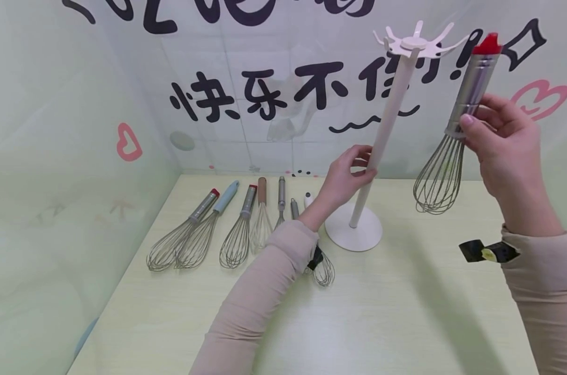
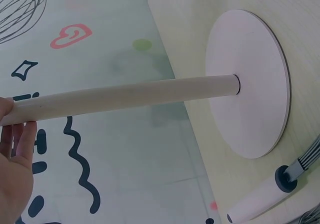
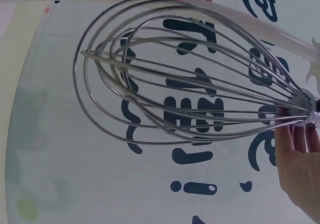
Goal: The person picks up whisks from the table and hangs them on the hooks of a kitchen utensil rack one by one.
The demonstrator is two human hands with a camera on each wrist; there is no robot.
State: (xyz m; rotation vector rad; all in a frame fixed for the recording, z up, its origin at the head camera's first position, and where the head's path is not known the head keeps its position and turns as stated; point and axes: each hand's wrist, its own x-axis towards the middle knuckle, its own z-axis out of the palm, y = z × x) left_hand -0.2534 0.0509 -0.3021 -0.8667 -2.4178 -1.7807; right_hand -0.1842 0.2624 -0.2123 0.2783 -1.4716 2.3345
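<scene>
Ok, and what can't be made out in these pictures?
Head view: the left sleeve hides parts of several utensils.
Head view: the top edge cuts off the upper wall lettering.
Left wrist view: left edge crops the left hand and the stand.
Right wrist view: right edge crops the held whisk.

Soft, even light fills the room around me; a blurry-edged shadow (image 1: 445, 302) slants over the desk (image 1: 358, 328), faint sheen hazes the wall (image 1: 44, 120), wrist views look dimmer.

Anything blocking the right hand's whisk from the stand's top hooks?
Nothing visible: only air shows between the whisk, in the right hand, and the hook crown. The left hand holds the pole well below it.
</scene>
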